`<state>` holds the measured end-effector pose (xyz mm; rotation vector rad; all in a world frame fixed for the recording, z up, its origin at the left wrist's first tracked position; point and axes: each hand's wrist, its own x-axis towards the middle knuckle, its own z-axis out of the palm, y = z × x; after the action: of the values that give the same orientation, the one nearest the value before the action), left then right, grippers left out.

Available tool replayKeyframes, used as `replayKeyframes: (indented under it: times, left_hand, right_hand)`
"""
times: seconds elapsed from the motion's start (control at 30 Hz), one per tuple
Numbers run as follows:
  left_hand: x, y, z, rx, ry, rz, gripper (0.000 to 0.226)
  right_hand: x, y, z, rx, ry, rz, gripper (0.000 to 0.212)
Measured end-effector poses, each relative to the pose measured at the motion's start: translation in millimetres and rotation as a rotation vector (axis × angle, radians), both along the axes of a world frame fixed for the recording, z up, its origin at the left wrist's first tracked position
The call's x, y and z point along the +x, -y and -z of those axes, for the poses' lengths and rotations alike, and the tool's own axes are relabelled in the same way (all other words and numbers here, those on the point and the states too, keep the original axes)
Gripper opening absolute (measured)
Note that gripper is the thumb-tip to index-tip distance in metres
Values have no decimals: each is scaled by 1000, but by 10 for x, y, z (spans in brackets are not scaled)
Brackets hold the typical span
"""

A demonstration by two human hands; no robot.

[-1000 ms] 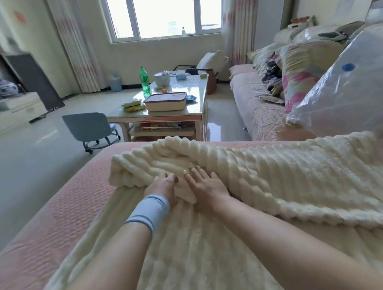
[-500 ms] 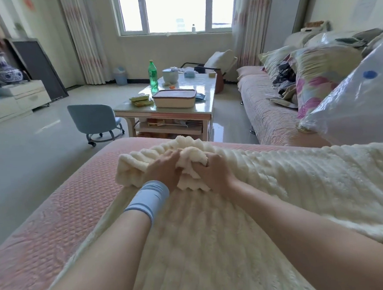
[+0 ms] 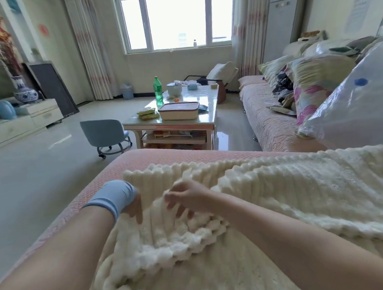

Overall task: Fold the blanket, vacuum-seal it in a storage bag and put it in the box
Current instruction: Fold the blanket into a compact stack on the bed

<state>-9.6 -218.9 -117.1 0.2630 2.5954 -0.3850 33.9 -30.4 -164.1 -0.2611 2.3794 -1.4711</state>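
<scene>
The fingers [image 3: 175,204] of the right hand [image 3: 187,196] are bent and spread, tips on the cream blanket [image 3: 301,194] (too blurred to tell whether they grasp it). The left hand [image 3: 134,207], half hidden behind a blue wristband [image 3: 113,197], also touches it, its hold equally unclear. The blanket lies doubled over on the pink sofa [image 3: 142,161], with a clear storage bag [image 3: 352,112] just beyond.

Blanket [image 3: 279,195]: cream, ribbed plush with a scalloped edge; spread across the near sofa [image 3: 124,167] seat, left to right.
Blanket fold: the far-left part is turned back toward the near side, leaving a bunched, doubled ridge across the middle.
Bag [image 3: 360,103]: clear plastic, puffed, with a round blue valve; leans at the right, just beyond the blanket's far-right edge.
Box [image 3: 179,110]: low, cream, oblong, with a darker rim; on the far bench [image 3: 209,119].
</scene>
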Motion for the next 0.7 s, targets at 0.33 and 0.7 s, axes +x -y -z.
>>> replayKeyframes:
  times: [0.33, 0.7]
  left_hand:
    - [-815, -754, 270, 323, -411, -30, 66]
    - [-1771, -822, 15, -178, -699, 62, 33]
  right_hand:
    - [-846, -1065, 25, 800, -454, 367, 50]
    - [-1741, -1426, 173, 985, -248, 387, 20]
